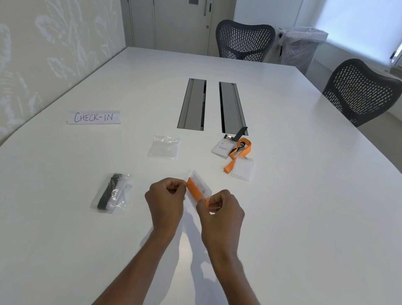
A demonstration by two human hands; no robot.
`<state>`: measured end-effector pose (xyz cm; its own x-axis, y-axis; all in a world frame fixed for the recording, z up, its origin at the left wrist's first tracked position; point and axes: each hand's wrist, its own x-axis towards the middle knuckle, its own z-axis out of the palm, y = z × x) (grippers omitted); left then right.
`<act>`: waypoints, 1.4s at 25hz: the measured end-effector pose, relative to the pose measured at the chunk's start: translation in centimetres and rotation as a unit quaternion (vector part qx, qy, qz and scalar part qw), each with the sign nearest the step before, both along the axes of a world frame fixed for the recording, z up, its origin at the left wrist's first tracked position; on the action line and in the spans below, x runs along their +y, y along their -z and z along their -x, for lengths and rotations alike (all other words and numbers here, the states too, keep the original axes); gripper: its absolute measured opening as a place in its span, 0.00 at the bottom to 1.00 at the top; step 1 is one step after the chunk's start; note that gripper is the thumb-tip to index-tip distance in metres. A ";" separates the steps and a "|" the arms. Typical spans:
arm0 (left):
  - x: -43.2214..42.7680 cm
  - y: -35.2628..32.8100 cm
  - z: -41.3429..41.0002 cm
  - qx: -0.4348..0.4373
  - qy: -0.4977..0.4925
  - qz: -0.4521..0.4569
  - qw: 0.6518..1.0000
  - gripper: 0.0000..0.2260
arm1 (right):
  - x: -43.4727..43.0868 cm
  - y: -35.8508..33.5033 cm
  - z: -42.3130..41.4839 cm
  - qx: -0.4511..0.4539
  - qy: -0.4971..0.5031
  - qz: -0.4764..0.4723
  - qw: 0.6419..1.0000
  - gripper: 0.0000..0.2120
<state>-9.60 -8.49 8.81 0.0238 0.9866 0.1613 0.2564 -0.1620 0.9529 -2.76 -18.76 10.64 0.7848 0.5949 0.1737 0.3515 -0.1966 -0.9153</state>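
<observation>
Both hands are raised a little above the white table (289, 221), holding one small clear plastic packet (200, 188) with a folded orange lanyard inside. My left hand (166, 197) pinches its left end with curled fingers. My right hand (222, 210) pinches the right end the same way. The packet is tilted, its far edge higher.
A clear bag with a black lanyard (112, 193) lies to the left. An empty-looking clear bag (164, 146) lies ahead. Two badge holders with an orange lanyard (237, 156) lie at right. A "CHECK-IN" paper sign (94, 117), two cable hatches (194, 104) and two chairs (243, 40) stand beyond.
</observation>
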 end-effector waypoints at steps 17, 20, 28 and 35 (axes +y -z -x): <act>-1.5 1.1 1.4 0.099 0.122 -0.198 0.967 0.08 | 0.0 1.0 -0.4 0.181 -0.056 -0.036 0.981 0.07; -1.7 1.2 1.5 0.100 0.137 -0.201 0.965 0.08 | 0.2 1.3 -0.2 0.189 -0.045 -0.038 0.980 0.02; -2.5 0.8 1.1 0.089 0.165 -0.188 0.964 0.08 | 0.6 2.6 0.8 0.134 0.029 -0.040 0.990 0.06; -2.4 0.6 1.1 0.095 0.170 -0.148 0.970 0.05 | 0.3 3.2 1.1 0.068 0.010 0.011 0.998 0.05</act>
<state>-10.70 -10.85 8.21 0.3973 0.8276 0.3965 0.3068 -0.5270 0.7925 -3.88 -18.45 7.40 0.8123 0.5809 0.0516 0.2194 -0.2224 -0.9500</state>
